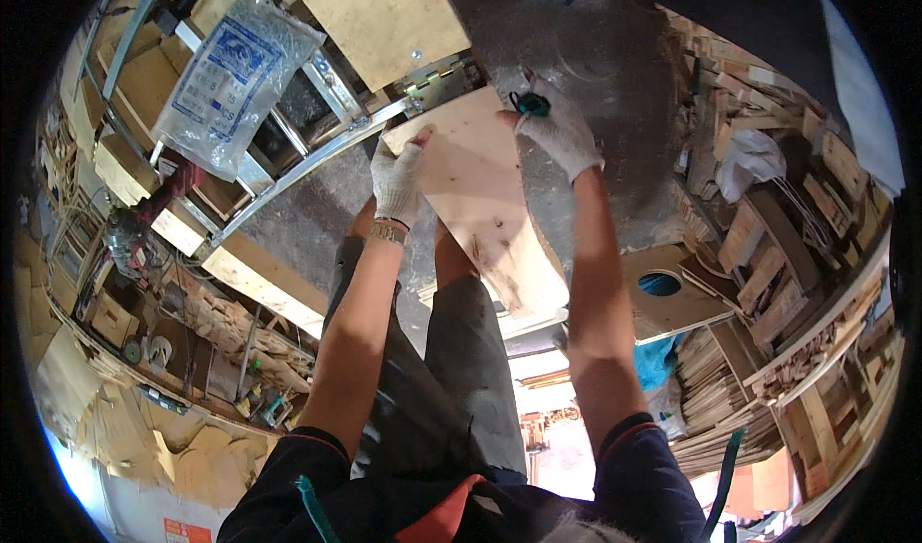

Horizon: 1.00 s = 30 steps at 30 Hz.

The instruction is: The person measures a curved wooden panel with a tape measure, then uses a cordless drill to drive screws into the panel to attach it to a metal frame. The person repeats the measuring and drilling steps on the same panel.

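A pale plywood board [480,197] slants between my arms, its far end near the metal frame and its near end by my legs. My left hand [396,176], in a white knit glove, grips the board's left edge near the far end, thumb on top. My right hand [562,132], gloved too with bare fingertips, is closed around a small dark green and black object [531,104], its exact kind unclear. The right thumb reaches the board's right edge. Part of the right fingers is hidden behind the hand.
At left stands a metal-framed workbench [298,164] with a clear printed plastic bag [226,92] and a wooden panel [375,15] on it. A red and grey power tool [144,217] lies at its side. Stacked wood offcuts [759,255] and a plywood piece with a round hole [672,303] are at right.
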Tool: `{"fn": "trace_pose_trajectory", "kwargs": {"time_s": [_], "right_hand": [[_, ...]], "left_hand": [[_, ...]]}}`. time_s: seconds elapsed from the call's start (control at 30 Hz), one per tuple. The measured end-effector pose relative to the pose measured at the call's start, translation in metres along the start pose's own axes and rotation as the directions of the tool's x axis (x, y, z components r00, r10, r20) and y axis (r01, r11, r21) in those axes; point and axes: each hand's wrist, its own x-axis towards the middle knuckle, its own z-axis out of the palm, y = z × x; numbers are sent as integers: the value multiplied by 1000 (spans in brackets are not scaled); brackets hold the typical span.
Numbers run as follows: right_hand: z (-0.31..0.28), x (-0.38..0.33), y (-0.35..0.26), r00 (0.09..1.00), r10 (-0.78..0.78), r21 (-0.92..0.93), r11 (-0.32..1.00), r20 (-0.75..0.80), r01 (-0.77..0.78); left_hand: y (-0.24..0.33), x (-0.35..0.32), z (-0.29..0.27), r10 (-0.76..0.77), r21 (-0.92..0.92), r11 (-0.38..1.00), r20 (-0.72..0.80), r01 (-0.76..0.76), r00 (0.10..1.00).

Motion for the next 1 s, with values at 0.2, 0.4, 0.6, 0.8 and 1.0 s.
{"fn": "trace_pose_trajectory", "kwargs": {"time_s": [0.2,0.4,0.6,0.8,1.0], "right_hand": [[-20,-124,-8,982,178,278,948,-57,-156],[-1,-282,-11,938,345,177,925,-26,-335],[53,-426,20,839,521,-244,844,159,-478],[129,-545,75,613,785,37,613,88,-789],[148,-565,91,685,689,56,694,234,-717]], "left_hand": [[26,-13,0,3,184,983,17,-6,1000],[45,-99,-22,-67,-47,996,159,75,985],[63,-154,-120,2,673,727,194,-135,981],[82,-179,-247,137,868,439,190,-232,972],[83,-233,-411,278,897,433,-34,-93,960]]}}
